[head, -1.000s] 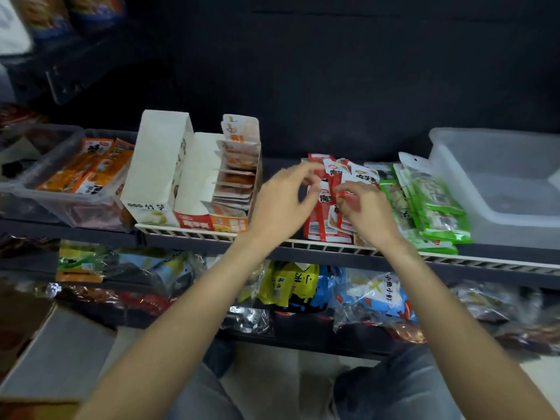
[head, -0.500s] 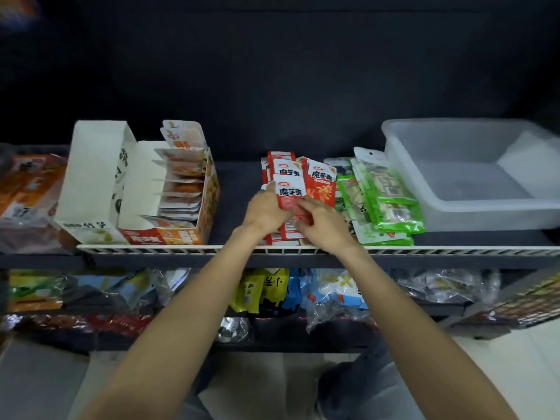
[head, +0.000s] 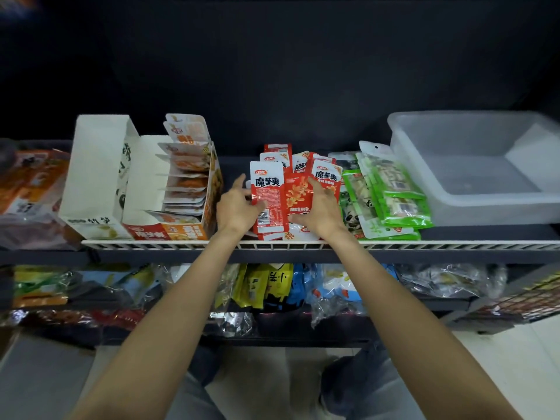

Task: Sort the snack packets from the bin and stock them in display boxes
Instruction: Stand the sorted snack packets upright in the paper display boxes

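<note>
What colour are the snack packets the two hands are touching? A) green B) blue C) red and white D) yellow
C: the left hand and the right hand both rest on the red and white packets in the middle of the shelf; the green packets lie untouched beside them on the right.

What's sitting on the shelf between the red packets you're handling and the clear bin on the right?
In the head view, a pile of green packets lies between the red packets and the clear bin; nothing else shows there.
</note>
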